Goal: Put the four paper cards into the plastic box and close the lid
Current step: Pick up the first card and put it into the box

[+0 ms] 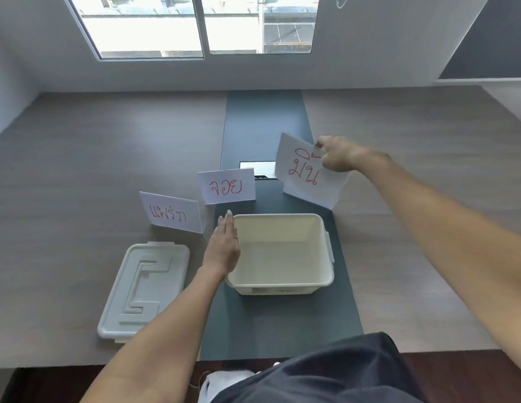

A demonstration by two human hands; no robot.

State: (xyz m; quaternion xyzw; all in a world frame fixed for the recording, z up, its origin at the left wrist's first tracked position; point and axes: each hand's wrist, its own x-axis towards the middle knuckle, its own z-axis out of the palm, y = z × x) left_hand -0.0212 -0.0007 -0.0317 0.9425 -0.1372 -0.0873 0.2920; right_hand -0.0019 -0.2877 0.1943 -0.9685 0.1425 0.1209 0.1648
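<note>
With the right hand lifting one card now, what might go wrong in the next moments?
1. The right hand pinches only the top edge of the lifted card, so the folded paper may bend or slip.
2. Carrying it toward the box, the arm may knock over the middle card standing nearby.
3. Only three cards are visible, the left card included; the fourth may be forgotten before the lid goes on.

cards (226, 187) — 3 | box (279, 282) — 1 | lid (143, 289) — 1 | hands (223, 248) — 2
</note>
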